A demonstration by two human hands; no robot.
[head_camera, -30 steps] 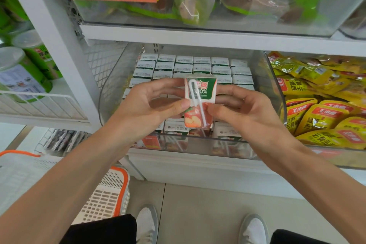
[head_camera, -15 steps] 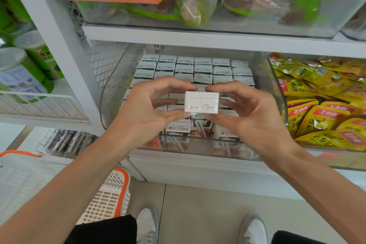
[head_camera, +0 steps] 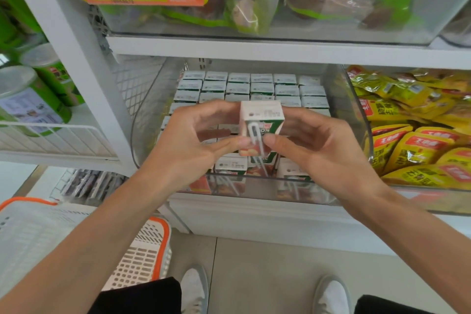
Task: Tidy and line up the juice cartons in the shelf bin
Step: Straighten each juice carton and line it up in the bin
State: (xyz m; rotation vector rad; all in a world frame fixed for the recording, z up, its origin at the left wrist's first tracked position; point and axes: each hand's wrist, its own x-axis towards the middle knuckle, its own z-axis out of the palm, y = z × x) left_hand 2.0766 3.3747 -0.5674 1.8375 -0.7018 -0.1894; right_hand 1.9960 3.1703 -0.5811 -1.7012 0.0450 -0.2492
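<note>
You have one juice carton (head_camera: 262, 120) up between both hands, upright with its white top tipped a little toward you, above the front middle of the clear bin (head_camera: 254, 179) and lifted off the rows beneath it. Your left hand (head_camera: 188, 140) pinches it from the left: the thumb presses the lower front face beside the straw (head_camera: 254, 135), and the curled fingers (head_camera: 216, 107) reach to the carton's top left edge. Your right hand (head_camera: 313, 145) grips it from the other side, thumb on the lower front face just right of the straw, the remaining fingers wrapped behind where you cannot see their tips. Both hands are closed on the same carton (neither touches the bin). Below and behind it, the other cartons (head_camera: 262, 86) stand in the bin in neat rows, white tops up, from the back wall forward. Against the front wall, directly under the held carton, one shows its printed face and straw, with a white-topped carton on each side. The bin sits on the shelf (head_camera: 254, 211), its right wall just beside a second bin heaped with yellow packets (head_camera: 413, 140). A white basket (head_camera: 142, 257) with an orange rim stands on the floor at the lower left, near your left forearm.
</note>
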